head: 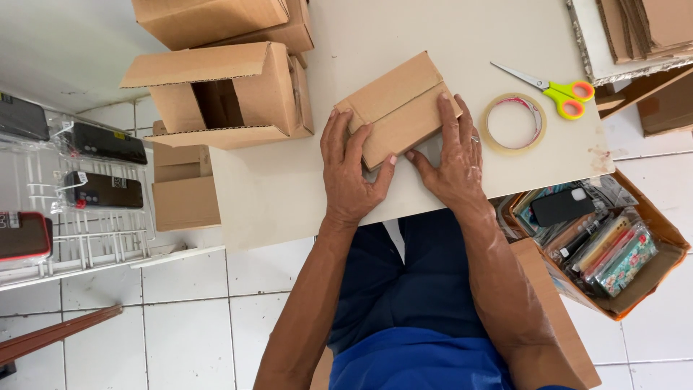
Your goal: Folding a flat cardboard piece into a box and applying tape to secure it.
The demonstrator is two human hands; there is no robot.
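A small flat cardboard box (pixel 395 101) lies on the white table (pixel 289 195), its flaps folded shut. My left hand (pixel 350 173) presses on its near left corner with fingers spread over the edge. On the near right side rests my right hand (pixel 453 155), index finger laid along the top flap and thumb against the box's front edge. Both hands hold the box down together.
A roll of clear tape (pixel 514 123) and yellow-handled scissors (pixel 556 90) lie right of the box. Open cardboard boxes (pixel 231 94) stand at the table's left. A carton of phone cases (pixel 606 245) sits on the floor at right, a wire rack with cases (pixel 86 188) at left.
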